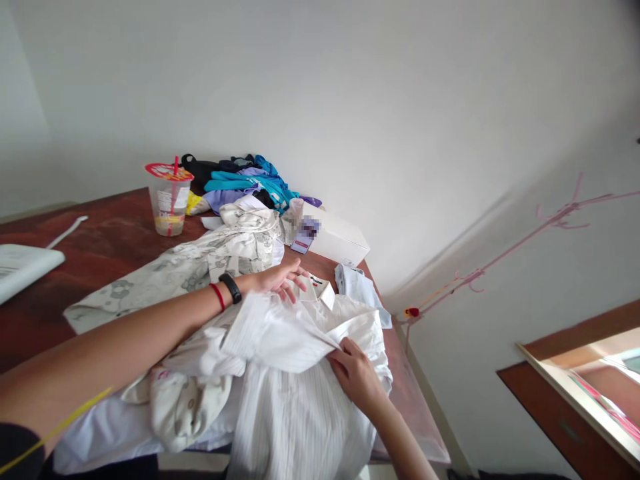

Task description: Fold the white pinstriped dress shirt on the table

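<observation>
A white striped collared shirt [305, 413] is spread over the near right part of the table, its collar towards the wall and its hem hanging over the front edge. My right hand [353, 373] pinches a folded-over part of the shirt, perhaps a sleeve, near the middle. Above the cloth near the collar is my left hand [283, 277], palm partly turned up and fingers spread, with nothing held. A black band and a red cord circle that wrist. Beside the shirt on the left lie a white garment with grey prints [200, 267] and a crumpled cream printed garment [190, 403].
A plastic drink cup [170, 210] with a red straw stands left of a colourful clothes heap [250, 180]. A phone [305, 235] leans on a white box [335, 233]. Folded light blue cloth [361, 290] lies near the right edge. A pink coat rack [500, 253] stands beyond.
</observation>
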Demonstrator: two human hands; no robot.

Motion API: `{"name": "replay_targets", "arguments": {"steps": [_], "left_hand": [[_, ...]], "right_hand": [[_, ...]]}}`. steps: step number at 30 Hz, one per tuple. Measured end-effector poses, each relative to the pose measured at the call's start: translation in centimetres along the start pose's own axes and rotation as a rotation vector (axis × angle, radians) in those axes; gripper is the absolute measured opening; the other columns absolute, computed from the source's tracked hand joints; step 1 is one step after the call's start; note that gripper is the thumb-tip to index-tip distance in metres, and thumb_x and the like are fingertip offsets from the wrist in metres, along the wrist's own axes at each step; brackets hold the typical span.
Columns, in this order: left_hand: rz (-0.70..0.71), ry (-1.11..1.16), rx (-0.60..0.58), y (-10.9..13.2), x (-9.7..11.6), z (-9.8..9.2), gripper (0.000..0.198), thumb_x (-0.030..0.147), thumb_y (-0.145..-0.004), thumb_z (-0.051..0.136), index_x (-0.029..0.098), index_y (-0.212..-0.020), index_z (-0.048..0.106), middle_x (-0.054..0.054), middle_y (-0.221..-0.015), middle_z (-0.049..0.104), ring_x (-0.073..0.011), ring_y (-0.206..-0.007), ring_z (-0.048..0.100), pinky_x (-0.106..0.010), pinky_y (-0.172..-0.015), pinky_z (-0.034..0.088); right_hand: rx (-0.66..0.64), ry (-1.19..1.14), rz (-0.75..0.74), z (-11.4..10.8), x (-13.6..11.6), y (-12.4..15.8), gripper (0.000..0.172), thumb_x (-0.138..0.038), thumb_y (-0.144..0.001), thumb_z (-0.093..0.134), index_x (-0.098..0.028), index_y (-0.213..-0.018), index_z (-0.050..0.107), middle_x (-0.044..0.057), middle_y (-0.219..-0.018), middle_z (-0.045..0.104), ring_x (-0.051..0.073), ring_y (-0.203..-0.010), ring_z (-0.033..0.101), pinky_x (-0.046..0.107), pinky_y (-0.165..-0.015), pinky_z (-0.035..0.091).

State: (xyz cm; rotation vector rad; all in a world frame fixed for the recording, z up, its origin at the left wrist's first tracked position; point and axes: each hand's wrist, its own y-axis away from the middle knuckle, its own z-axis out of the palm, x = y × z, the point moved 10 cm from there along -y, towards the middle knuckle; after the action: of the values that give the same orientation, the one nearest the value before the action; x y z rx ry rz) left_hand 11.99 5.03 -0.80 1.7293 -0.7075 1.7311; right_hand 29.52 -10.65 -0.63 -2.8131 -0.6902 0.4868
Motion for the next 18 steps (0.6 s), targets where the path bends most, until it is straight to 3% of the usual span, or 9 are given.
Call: {"name": "replay_targets", "arguments": {"steps": [3, 7, 10, 12, 15, 18], "left_hand": [[-0.094, 0.097, -0.044, 0.1, -1.2, 0.2, 0.083, 0.083, -0.092, 0.036, 0.018, -0.142, 0.047, -0.016, -0.126, 0.066, -0.0267, -0.086, 0.073, -0.035, -0.074, 0.053], [-0.091, -0.085, -0.064, 0.3, -1.4, 1.0, 0.070, 0.074, -0.088, 0.058, 0.018, -0.130, 0.057, -0.014, -0.126, 0.067, -0.0251, -0.088, 0.072, -0.030, -0.071, 0.050], [-0.100, -0.184, -0.135, 0.7, -1.5, 2.2, 0.061, 0.066, -0.086, 0.068, 0.017, -0.122, 0.062, -0.012, -0.124, 0.069, -0.0255, -0.095, 0.070, -0.029, -0.071, 0.049], [-0.099, -0.208, -0.156, 0.8, -1.4, 2.5, 0.056, 0.062, -0.085, 0.071, 0.018, -0.119, 0.065, -0.010, -0.121, 0.072, -0.0254, -0.097, 0.069, -0.029, -0.072, 0.049], [-0.091, -0.221, -0.156, 1.0, -1.2, 2.6, 0.053, 0.058, -0.084, 0.073, 0.019, -0.119, 0.066, -0.010, -0.116, 0.074, -0.0244, -0.094, 0.069, -0.028, -0.071, 0.049], [-0.059, -0.266, -0.150, 1.1, -0.8, 2.6, 0.056, 0.057, -0.087, 0.070, 0.015, -0.124, 0.065, -0.010, -0.110, 0.073, -0.0216, -0.084, 0.069, -0.026, -0.065, 0.048]], "right_hand": [[0.006, -0.056, -0.027, -0.3, 0.6, 1.3, 0.026, -0.009, -0.090, 0.054, -0.024, -0.093, 0.075, 0.008, -0.098, 0.062, 0.021, -0.086, 0.066, 0.032, -0.077, 0.055], [0.074, -0.156, -0.025, -2.2, 1.4, 3.0, 0.018, -0.012, -0.093, 0.051, -0.023, -0.090, 0.065, 0.008, -0.102, 0.065, 0.020, -0.093, 0.067, 0.031, -0.080, 0.056], [0.124, -0.188, 0.111, -3.2, 3.1, 3.9, 0.020, -0.018, -0.094, 0.057, -0.023, -0.112, 0.062, 0.004, -0.092, 0.067, 0.019, -0.084, 0.066, 0.031, -0.079, 0.056], [0.034, -0.193, 0.173, -3.0, 3.5, 4.3, 0.027, -0.020, -0.092, 0.062, -0.022, -0.119, 0.062, 0.002, -0.087, 0.067, 0.018, -0.078, 0.064, 0.030, -0.076, 0.055], [-0.147, -0.218, 0.154, -2.8, 2.7, 4.6, 0.005, -0.024, -0.092, 0.066, -0.021, -0.095, 0.069, 0.002, -0.085, 0.067, 0.018, -0.078, 0.063, 0.030, -0.075, 0.053], [-0.266, -0.338, 0.161, -3.2, 2.2, 4.7, 0.016, -0.035, -0.094, 0.067, -0.020, -0.088, 0.070, 0.004, -0.087, 0.070, 0.019, -0.082, 0.065, 0.030, -0.077, 0.053]]}}
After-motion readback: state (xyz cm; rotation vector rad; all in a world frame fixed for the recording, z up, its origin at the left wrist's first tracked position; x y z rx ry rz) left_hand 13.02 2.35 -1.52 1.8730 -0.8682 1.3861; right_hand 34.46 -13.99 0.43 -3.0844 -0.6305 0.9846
